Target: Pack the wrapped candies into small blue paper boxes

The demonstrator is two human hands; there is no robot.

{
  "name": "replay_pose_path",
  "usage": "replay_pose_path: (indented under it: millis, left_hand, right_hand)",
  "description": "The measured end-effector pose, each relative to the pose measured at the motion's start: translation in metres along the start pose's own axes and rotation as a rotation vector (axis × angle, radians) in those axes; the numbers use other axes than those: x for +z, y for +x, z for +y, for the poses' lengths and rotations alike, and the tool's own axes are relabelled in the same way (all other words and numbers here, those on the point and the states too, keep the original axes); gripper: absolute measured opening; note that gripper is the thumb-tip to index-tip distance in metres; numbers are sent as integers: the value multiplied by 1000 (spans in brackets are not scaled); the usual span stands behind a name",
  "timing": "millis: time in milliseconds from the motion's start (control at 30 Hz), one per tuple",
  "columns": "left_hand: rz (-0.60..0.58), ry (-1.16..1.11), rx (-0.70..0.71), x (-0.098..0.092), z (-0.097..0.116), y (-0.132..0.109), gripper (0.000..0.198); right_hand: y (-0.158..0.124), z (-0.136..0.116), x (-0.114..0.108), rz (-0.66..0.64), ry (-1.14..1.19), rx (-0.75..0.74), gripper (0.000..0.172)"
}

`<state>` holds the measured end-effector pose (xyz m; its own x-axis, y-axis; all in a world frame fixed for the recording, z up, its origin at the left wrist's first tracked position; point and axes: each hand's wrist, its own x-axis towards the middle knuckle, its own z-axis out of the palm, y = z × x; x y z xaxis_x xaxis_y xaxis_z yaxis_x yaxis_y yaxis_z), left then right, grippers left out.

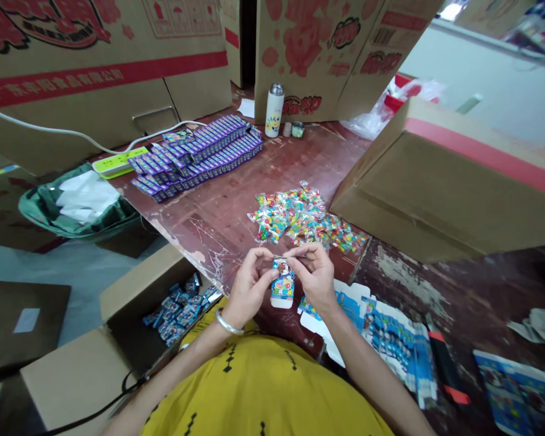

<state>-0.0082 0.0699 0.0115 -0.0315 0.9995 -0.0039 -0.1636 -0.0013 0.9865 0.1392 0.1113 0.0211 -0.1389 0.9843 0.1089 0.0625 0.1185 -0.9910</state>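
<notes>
Both hands meet at a small blue printed box [282,284] near the table's front edge. My left hand [251,287] pinches the box's upper left side, a silver bangle on its wrist. On the other side, my right hand [315,274] has its fingers closed at the upper right corner. The box's lower end flap shows white. Just beyond the hands lies a pile of clear packets of colourful candies [300,215]. Flat blue box blanks [390,339] are spread to the right, partly under my right forearm. An open carton at the left holds small blue packs [179,312].
Rows of purple boxes [200,154] stand at the back left beside a green power strip [118,162]. A white bottle [275,112] stands near the back cartons. A large carton [454,188] occupies the right side. A black and red tool [447,369] lies right of the blanks.
</notes>
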Motion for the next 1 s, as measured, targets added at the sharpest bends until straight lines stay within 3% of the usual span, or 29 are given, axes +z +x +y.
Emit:
replay_pose_path:
  millis: [200,433,567,667,700,800,833,933,1000]
  left_hand:
    - [2,9,-22,-4,3,-2,25]
    - [-30,61,0,-4,7,-5,30]
    - [-57,62,-20,-7,7,-5,41]
    - [-21,48,-16,-11,6,-3,35]
    - [-1,27,-14,-13,5,-2,32]
    - [47,-30,-28,-14,2,2,27]
    - [53,-44,-38,-15,2,3,27]
    - [43,-37,-67,-19,1,6,25]
    - [-5,42,-101,-26,1,8,23]
  right_hand:
    - [12,-12,-3,-183,-6,96,23]
    - [26,-12,-14,-242,-43,230,27]
    - [21,-13,-12,-230,-145,145,28]
    - [8,-16,-11,-281,-213,36,19]
    - [4,-17,-11,-334,-239,14,25]
    - [-6,-17,-11,-483,-403,-75,79]
    - [-8,-17,-11,-498,-470,-120,85]
    - [-11,-13,-8,-484,-585,-195,73]
    - [-9,-10,-9,-546,-580,-191,78]
